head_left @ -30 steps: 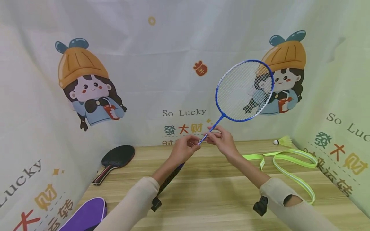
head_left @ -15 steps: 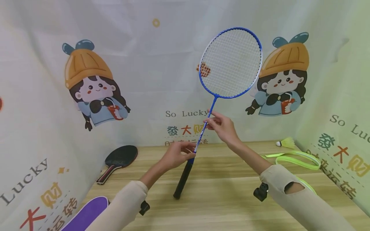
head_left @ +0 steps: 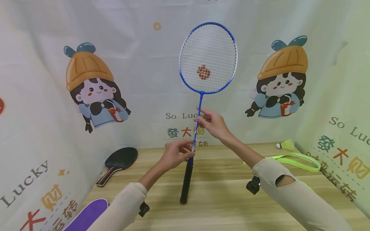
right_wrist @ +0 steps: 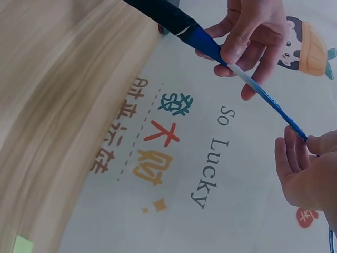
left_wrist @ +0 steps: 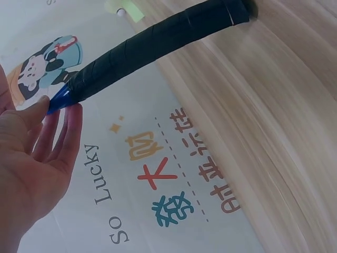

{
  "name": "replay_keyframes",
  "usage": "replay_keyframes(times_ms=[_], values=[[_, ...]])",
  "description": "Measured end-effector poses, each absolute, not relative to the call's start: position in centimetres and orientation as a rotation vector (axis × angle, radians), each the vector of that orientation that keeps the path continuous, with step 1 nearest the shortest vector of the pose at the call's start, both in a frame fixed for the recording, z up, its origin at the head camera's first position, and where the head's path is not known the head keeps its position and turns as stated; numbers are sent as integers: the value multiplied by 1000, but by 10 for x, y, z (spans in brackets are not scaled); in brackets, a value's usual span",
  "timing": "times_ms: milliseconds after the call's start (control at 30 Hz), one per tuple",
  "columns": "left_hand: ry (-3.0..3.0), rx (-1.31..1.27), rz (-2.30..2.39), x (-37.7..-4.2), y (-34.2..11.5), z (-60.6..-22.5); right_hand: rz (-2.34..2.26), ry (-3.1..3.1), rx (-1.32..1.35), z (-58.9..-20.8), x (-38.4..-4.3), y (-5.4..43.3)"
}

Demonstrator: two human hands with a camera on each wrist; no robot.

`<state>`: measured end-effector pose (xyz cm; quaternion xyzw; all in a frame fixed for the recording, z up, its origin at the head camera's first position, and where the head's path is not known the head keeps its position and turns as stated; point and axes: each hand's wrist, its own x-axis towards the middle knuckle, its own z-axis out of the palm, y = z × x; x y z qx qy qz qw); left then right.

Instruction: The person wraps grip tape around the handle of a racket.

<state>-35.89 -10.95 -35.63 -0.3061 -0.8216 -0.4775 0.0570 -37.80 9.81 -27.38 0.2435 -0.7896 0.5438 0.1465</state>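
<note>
blue badminton racket (head_left: 207, 57) stands upright, butt on the tabletop (head_left: 225, 199), left hand (head_left: 174, 155) pinching shaft above the grip, right hand (head_left: 212, 123) pinching higher to steady it.

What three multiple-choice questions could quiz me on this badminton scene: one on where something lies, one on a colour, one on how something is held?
1. Where does the table tennis paddle lie?
A. at the table's back left, by the backdrop
B. under the racket's handle
C. beside the shuttlecock

2. What colour is the badminton racket frame?
A. red
B. blue
C. yellow

3. How is the racket held?
A. flat on the table
B. upright, its handle end down on the wooden table
C. by one hand only

Answers:
1 A: the paddle lies far left, opposite the shuttlecock at the right.
2 B: the rim and shaft are blue.
3 B: the left hand pinches the shaft just above the black grip, the right hand higher up, head uppermost.
</note>
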Motion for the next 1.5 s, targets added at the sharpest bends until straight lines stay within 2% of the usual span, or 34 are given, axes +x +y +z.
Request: replay_keyframes(times_ms=[300, 533, 1033, 1500], values=[[-2417, -848, -1543, -361, -106, -352, 1444, -2355, 781, -263, -381, 89], [-2322, -751, -1649, -365, -115, -349, 1222, -2428, 847, -272, -386, 120], [-2272, -676, -1706, -372, -144, -358, 867, -2591, 723, -361, -405, 240], [-2247, -607, -1793, -374, -151, -367, 712, -2682, 751, -439, -419, 300]])
